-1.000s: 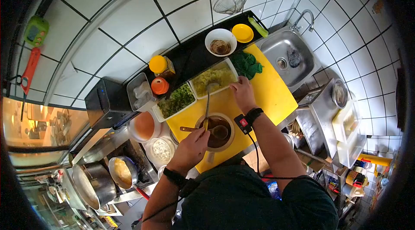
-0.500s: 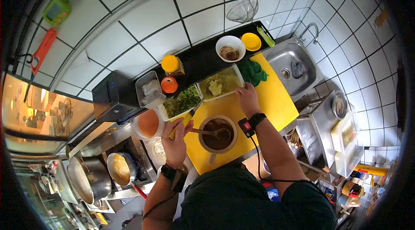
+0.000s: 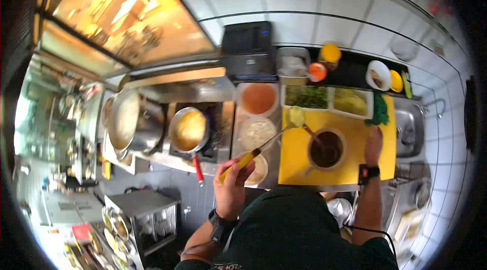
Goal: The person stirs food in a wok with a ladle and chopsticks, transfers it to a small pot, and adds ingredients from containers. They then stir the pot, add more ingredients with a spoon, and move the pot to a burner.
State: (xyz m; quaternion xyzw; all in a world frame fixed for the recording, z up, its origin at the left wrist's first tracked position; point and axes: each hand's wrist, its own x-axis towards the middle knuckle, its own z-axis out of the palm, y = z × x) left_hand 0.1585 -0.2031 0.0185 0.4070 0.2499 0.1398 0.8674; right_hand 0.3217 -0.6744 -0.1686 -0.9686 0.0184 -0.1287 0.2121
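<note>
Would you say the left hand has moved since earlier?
Yes: the left hand, gripping the spoon, moved left from over the brown bowl, off the yellow board.

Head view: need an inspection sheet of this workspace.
Surface: yellow board on a steel counter, bare along its near edge.
Job's things: yellow-handled spoon carries a pale lump over the board's left corner; bowl of dark sauce on the board, a second spoon in it.
Clutter: tray of chopped greens, tray of pale mash, orange sauce tub, leafy greens.
Hands: left hand closed on the spoon's handle; right hand flat on the board beside the bowl.
Cables: black cable along the right arm.
Surroundings: pan and pot to the left, sink to the right.
</note>
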